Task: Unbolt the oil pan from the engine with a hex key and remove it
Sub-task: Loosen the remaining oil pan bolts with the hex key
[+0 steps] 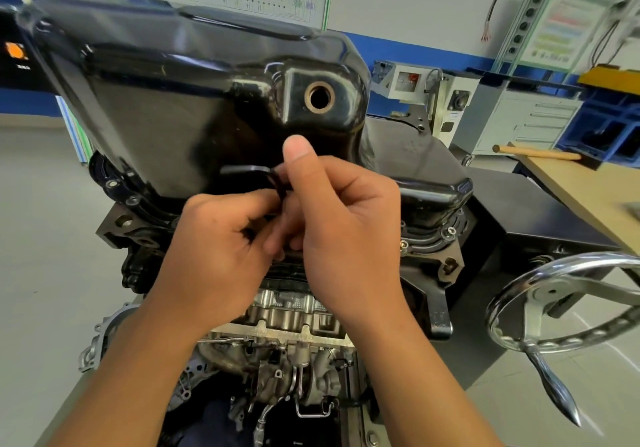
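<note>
Two hands pinch the black hex key (249,170) at the view's centre, the left hand (221,242) from seven o'clock and the right hand (346,224) from five, fingers curled round its shank. The oil pan (194,93), filling twelve o'clock atop the upturned engine (294,313), looks stiff, glossy and slick, probably weighty; I would grip under its flange (433,231) at three and nine o'clock.

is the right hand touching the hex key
Touching: the head view shows the right hand pinching the hex key at its bend.
</note>
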Demonstrator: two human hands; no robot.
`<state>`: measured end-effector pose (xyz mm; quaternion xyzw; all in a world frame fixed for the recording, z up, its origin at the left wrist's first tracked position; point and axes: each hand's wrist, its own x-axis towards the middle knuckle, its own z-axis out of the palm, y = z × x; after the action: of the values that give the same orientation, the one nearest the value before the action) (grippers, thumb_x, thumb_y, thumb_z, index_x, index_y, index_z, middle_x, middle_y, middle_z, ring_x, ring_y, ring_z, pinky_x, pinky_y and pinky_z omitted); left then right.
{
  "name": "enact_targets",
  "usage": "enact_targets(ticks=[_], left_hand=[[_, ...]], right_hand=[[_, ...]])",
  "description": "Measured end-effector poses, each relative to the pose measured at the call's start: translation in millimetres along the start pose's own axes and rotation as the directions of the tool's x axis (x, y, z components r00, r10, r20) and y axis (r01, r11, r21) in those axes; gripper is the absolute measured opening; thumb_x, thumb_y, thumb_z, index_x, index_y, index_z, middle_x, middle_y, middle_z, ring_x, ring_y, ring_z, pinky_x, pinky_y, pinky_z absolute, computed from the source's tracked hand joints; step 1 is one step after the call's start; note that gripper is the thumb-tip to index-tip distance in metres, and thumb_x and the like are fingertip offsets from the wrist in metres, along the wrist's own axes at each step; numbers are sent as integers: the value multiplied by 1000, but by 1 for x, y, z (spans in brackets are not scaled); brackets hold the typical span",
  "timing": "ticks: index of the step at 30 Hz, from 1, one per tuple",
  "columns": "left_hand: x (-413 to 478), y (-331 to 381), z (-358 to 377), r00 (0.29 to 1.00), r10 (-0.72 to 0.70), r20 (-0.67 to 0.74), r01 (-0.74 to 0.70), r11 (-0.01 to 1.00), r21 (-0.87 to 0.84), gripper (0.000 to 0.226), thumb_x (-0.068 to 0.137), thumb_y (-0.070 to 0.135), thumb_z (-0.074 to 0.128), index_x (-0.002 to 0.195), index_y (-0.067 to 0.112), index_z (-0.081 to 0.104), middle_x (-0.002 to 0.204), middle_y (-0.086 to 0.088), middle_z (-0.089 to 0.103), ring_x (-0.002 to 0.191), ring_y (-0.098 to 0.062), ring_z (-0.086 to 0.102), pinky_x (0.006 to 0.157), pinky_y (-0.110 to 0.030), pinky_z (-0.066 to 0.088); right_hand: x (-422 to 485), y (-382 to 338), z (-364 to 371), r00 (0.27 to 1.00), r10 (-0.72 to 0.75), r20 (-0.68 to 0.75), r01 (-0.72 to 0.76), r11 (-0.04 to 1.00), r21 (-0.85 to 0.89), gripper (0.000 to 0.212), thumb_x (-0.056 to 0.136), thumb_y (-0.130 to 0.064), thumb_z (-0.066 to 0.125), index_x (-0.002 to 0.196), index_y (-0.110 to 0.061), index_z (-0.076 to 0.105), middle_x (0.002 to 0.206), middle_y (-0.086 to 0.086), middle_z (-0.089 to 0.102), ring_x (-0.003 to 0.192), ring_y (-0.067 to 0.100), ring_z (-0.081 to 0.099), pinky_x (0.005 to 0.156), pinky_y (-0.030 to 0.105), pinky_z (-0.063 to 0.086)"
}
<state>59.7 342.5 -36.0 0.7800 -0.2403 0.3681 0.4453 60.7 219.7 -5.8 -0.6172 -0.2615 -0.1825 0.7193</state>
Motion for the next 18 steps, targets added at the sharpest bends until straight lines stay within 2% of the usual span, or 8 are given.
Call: enact_targets(ticks=[3,4,7,9,11,13,15,18], left_hand=[[3,10,3,995,26,-95,-28,999,-22,13,91,27,60,85,30,71,66,30,65,59,6,63,50,-6,42],[4,12,4,993,25,-115,-29,999,-35,10,90,30,60,87,32,70,67,35,63,58,8,61,51,-3,39],[5,13,7,988,-10,-156,1,998,-59,16,90,34,67,78,44,70,72,31,67,56,-1,62,51,-7,41],[4,12,9,984,-30,-174,20,998,-60,9,86,35,68,79,40,69,75,23,70,55,-2,64,50,-9,43],[4,8,11,981,-20,-194,15,999,-29,15,87,30,72,73,34,66,70,17,68,52,-2,61,49,-8,40],[3,4,13,979,-9,-203,10,1000,8,26,85,7,76,67,22,65,61,5,62,52,-9,57,48,-11,39],[2,3,14,979,-1,-204,7,1000,30,24,80,-7,74,64,9,66,54,3,60,53,-14,57,46,-19,42],[1,5,15,978,6,-207,7,998,61,24,86,7,67,62,4,65,53,-3,60,50,-19,55,43,-28,41]], right_hand=[[-3,-1,1,987,-158,-26,158,987,-20,11,85,-15,74,80,-5,72,59,14,63,51,24,59,51,29,50],[-3,0,1,977,-209,-48,207,977,-44,11,80,-13,79,83,-4,72,62,14,65,53,24,61,52,30,52],[-2,6,-8,951,-298,-83,289,951,-111,16,79,-16,80,83,-2,72,67,12,67,58,25,62,53,39,51],[-1,12,-15,945,-324,-53,311,936,-166,10,87,-10,70,82,-1,73,68,8,65,58,26,61,52,42,49],[-2,16,-18,932,-363,-8,350,902,-253,3,85,-1,71,84,0,73,69,5,64,58,19,58,54,32,47],[-4,18,-16,917,-397,44,389,860,-331,10,78,-4,81,86,0,75,70,4,63,60,15,55,58,23,44],[-3,19,-15,908,-416,44,403,840,-364,13,76,-6,85,84,-1,76,70,2,62,62,10,54,62,18,43],[-2,22,-16,901,-432,34,412,832,-371,9,77,-2,84,83,1,77,72,5,66,66,11,59,63,19,47]])
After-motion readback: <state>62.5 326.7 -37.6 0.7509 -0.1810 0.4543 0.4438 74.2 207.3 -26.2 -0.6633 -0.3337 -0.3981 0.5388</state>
